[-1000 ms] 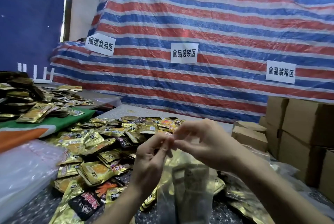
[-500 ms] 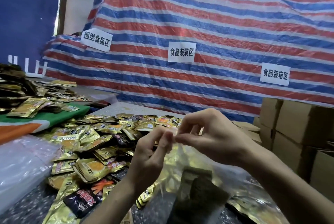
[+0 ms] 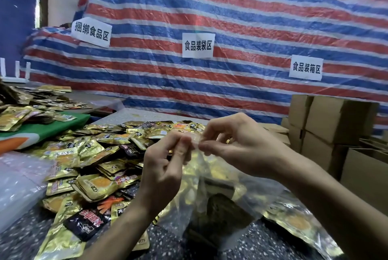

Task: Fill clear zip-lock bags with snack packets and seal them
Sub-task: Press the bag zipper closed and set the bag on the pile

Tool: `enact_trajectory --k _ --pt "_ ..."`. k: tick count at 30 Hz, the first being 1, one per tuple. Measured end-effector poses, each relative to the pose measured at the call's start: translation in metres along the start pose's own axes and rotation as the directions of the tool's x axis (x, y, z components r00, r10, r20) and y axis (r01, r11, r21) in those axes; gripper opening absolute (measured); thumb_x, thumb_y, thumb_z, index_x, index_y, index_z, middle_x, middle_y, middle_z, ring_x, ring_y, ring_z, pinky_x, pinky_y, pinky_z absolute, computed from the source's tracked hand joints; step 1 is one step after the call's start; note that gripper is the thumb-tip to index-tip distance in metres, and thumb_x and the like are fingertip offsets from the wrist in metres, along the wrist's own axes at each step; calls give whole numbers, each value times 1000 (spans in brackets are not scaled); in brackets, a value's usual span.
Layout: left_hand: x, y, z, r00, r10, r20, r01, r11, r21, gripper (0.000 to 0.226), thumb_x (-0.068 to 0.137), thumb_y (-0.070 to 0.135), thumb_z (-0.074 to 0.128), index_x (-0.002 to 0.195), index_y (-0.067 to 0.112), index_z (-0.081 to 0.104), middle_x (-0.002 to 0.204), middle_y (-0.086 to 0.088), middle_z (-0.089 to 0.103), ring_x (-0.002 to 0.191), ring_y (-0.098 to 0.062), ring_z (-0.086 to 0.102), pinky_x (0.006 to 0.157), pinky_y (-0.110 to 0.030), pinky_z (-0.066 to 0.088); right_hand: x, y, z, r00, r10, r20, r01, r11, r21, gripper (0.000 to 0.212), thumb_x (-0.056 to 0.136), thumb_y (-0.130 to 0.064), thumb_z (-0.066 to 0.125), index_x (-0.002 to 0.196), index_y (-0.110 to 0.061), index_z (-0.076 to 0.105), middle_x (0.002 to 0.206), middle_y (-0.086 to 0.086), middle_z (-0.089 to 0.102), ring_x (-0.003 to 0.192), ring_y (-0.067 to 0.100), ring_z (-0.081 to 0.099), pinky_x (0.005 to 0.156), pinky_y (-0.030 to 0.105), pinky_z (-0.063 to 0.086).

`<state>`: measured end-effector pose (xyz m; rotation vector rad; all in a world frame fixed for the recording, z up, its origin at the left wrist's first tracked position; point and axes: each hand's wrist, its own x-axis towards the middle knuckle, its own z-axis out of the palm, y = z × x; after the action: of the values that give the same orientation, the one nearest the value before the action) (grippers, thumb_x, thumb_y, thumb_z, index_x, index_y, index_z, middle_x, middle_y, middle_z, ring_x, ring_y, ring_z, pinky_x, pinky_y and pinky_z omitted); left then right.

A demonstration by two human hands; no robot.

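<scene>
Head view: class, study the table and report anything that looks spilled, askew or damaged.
The snack packets lie in a loose, overlapping heap across the speckled table, facing every way rather than stacked. No packet looks torn. The left hand and right hand pinch the top of the clear zip-lock bag, which hangs crumpled.

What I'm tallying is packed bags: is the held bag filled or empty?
Filled: packets show through the clear bag, pinched at top by left hand and right hand.

Dark speckled table. A heap of gold and black snack packets covers its middle; a stack of clear bags lies at its left edge.
</scene>
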<state>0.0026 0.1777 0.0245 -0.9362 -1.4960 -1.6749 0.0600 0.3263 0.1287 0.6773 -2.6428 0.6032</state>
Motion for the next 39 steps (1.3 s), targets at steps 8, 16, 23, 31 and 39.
enact_trajectory --k 8,16,23,31,39 --pt "-2 -3 6 996 -76 -41 74 996 -42 27 97 22 51 73 12 60 64 -6 53 58 -8 47 54 -26 37 -19 11 -7 998 50 -34 -50 999 2 18 91 -31 71 74 -34 67 73 -14 70 65 0 62 60 19 48" --pt "1 -2 5 991 -113 -70 104 987 -125 26 96 24 51 77 10 61 66 -11 55 59 -12 50 54 -30 39 -46 30 -25 989 140 -42 -140 990 21 12 90 -30 71 78 -32 70 74 -12 71 68 5 65 62 27 51" --pt "-2 -4 7 987 -154 -44 146 978 -150 24 95 26 53 79 12 64 69 -12 57 62 -13 52 59 -34 39 -69 41 -33 983 168 -78 -165 985 48 10 89 -27 71 80 -23 74 77 -4 72 70 15 65 62 29 54" --pt "2 -12 2 990 -127 -60 120 987 -112 25 96 26 52 77 13 64 65 -3 57 58 -9 49 50 -26 38 -84 52 -33 967 237 -93 -231 970 71 12 89 -26 70 78 -23 72 75 -3 71 70 10 63 61 22 49" --pt "2 -22 5 976 -210 -61 192 955 -224 24 97 29 54 80 21 69 67 8 60 61 -5 54 54 -18 46 -91 54 -14 937 254 -239 -200 952 230 11 87 -21 74 77 -14 73 75 2 73 67 15 68 58 20 52"
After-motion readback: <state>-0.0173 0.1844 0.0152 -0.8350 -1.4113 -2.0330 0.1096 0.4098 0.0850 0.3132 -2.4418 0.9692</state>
